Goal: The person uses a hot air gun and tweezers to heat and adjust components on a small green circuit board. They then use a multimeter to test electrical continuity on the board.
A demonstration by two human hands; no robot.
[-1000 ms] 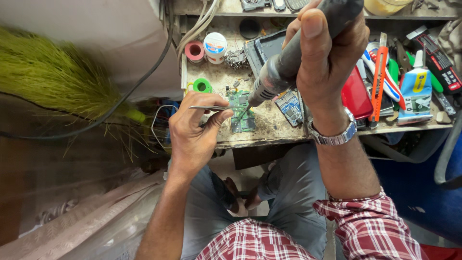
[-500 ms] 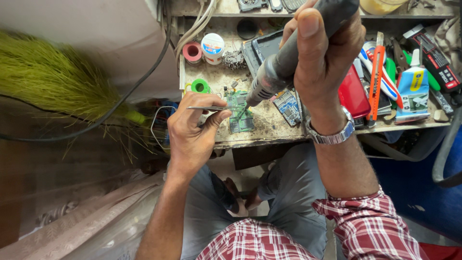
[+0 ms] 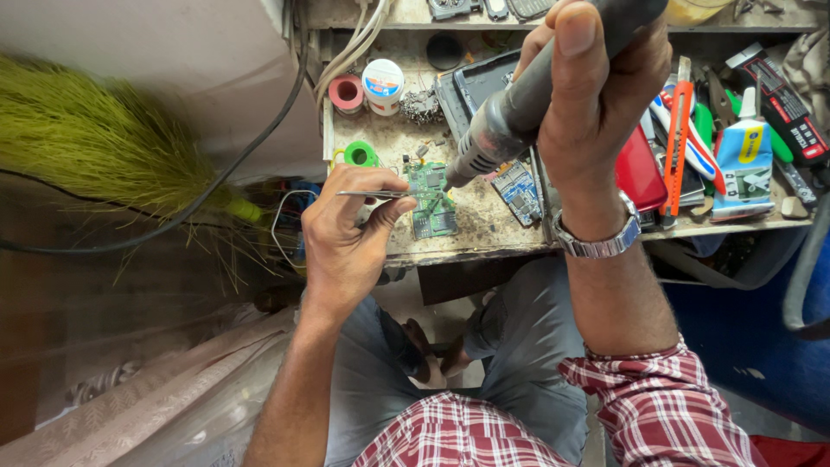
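Observation:
A small green circuit board (image 3: 430, 201) lies on a worn, stained bench (image 3: 484, 238). My left hand (image 3: 346, 242) pinches thin metal tweezers (image 3: 380, 195) whose tips reach the board's left edge. My right hand (image 3: 588, 95), with a metal watch on the wrist, grips a thick grey hot-air tool (image 3: 519, 112) held slanted, its nozzle just above the board's upper right corner. A second small board (image 3: 517, 192) lies to the right of the first.
A red tape roll (image 3: 347, 92), a white tub (image 3: 383, 85) and a green spool (image 3: 360, 156) stand at the bench's back left. Cutters, an orange knife (image 3: 677, 130), a glue bottle (image 3: 745, 160) and a red case (image 3: 641, 169) crowd the right. A green broom (image 3: 104, 147) lies left.

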